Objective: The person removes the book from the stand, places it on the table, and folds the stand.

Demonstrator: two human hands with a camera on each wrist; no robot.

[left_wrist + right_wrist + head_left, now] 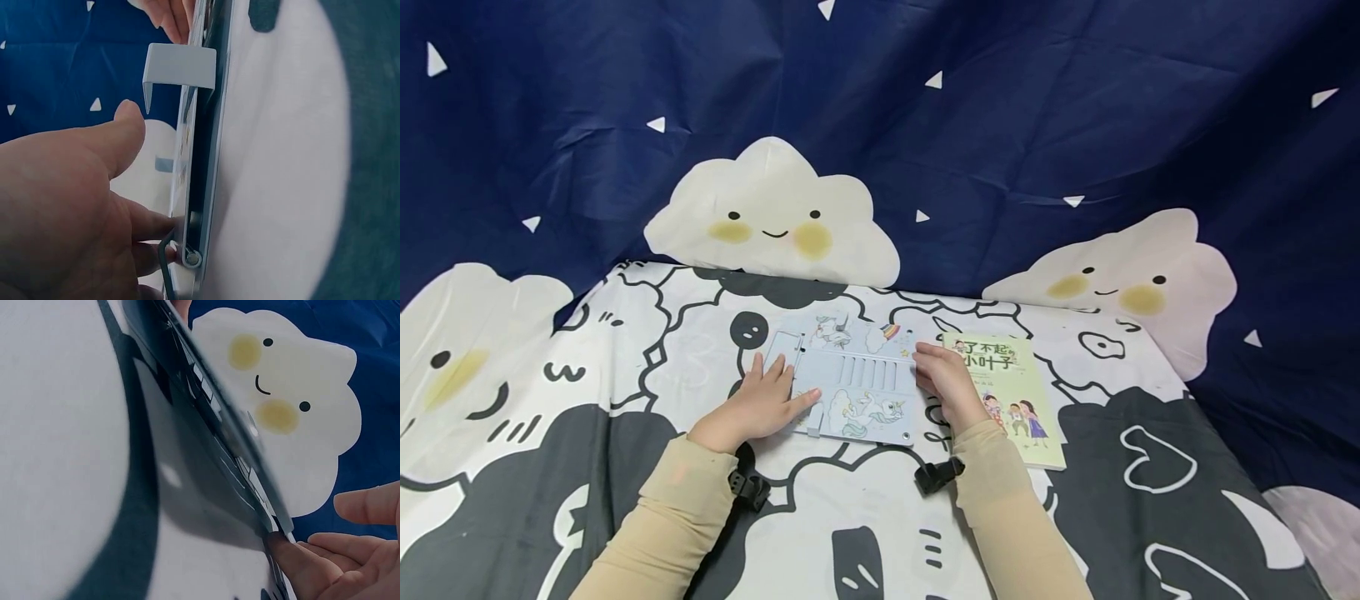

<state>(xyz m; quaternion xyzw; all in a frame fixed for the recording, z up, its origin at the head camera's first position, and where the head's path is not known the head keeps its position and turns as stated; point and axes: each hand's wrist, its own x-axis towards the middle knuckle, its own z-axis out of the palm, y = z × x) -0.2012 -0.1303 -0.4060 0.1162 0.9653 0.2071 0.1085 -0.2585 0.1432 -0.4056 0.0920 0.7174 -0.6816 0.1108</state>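
A pale blue folding book stand (pixel 865 379) with unicorn and rainbow pictures lies on the patterned cloth. My left hand (pixel 757 404) is at its left side, fingers spread over the wire leg (pixel 165 259) by the hinge, thumb lifted off the panel. In the left wrist view a bent metal page clip (pixel 181 65) juts out from the stand's edge. At the far edge my right hand (pixel 951 383) touches the stand's right side with its fingertips. The right wrist view shows the panel edge (pixel 231 437) resting against those fingers, the thumb standing apart from it.
To the right, a light green book (pixel 1041 408) with cartoon children on its cover lies partly under my right forearm. Black-and-white cloth (pixel 865 500) covers the table. Behind it hangs a dark blue curtain (pixel 1000 167) with cloud faces.
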